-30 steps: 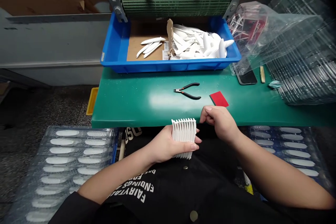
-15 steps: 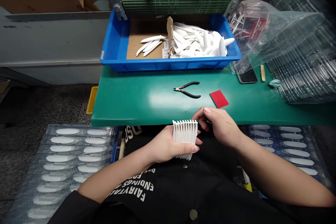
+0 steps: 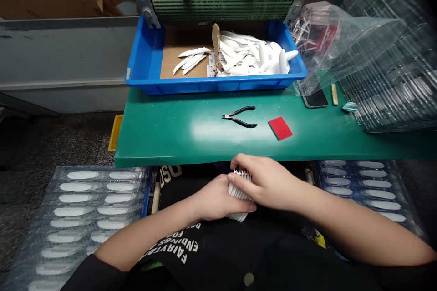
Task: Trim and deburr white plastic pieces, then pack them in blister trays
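Note:
A stack of curved white plastic pieces (image 3: pixel 239 192) is held in front of my body, just below the bench edge. My left hand (image 3: pixel 218 200) grips the stack from the left, its thumb across the lower part. Over the upper part closes my right hand (image 3: pixel 259 179), with thumb and fingers around the top ends, so part of the stack is hidden. On the green bench (image 3: pixel 164 132) beyond the hands lie black-handled nippers (image 3: pixel 239 117) and a red square pad (image 3: pixel 280 128).
A blue bin (image 3: pixel 218 85) with loose white pieces (image 3: pixel 252 57) stands under a green conveyor belt (image 3: pixel 221 2). Clear trays (image 3: pixel 399 63) are piled at the right beside a phone (image 3: pixel 314 98). Filled trays flank me: left trays (image 3: pixel 85 198), right trays (image 3: pixel 372 184).
My right hand has come left and down onto the stack and closed around its upper end. The stack has tilted and dropped slightly in my left hand.

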`<action>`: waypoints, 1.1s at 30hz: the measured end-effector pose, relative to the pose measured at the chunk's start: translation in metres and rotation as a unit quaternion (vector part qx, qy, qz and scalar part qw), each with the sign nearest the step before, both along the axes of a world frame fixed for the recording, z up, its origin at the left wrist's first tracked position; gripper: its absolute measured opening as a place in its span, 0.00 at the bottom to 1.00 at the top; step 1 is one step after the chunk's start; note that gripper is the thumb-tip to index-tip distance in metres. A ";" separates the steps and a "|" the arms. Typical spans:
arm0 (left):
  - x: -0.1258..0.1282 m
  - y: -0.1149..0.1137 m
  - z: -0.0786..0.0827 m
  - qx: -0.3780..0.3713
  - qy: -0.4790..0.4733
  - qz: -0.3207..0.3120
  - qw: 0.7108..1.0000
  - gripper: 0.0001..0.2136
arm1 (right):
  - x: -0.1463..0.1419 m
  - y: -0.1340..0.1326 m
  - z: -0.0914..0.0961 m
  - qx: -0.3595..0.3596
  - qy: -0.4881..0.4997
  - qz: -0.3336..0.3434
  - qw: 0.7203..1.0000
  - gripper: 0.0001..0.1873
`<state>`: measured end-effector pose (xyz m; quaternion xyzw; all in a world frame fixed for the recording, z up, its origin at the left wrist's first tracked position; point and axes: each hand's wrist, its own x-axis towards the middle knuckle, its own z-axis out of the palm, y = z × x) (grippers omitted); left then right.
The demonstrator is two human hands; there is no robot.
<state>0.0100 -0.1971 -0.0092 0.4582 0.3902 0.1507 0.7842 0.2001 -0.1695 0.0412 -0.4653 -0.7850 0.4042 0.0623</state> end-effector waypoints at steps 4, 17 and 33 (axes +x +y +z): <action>0.002 -0.009 -0.005 -0.034 0.004 0.003 0.999 0.19 | -0.010 -0.010 -0.013 0.011 -0.034 0.047 0.998 0.14; -0.008 -0.025 -0.013 -0.213 -0.134 0.060 0.966 0.34 | -0.007 -0.013 -0.028 -0.125 0.063 -0.023 0.990 0.13; -0.057 -0.003 0.005 0.487 -0.042 -0.026 0.872 0.63 | -0.052 -0.050 -0.068 -0.315 0.330 -0.259 0.851 0.23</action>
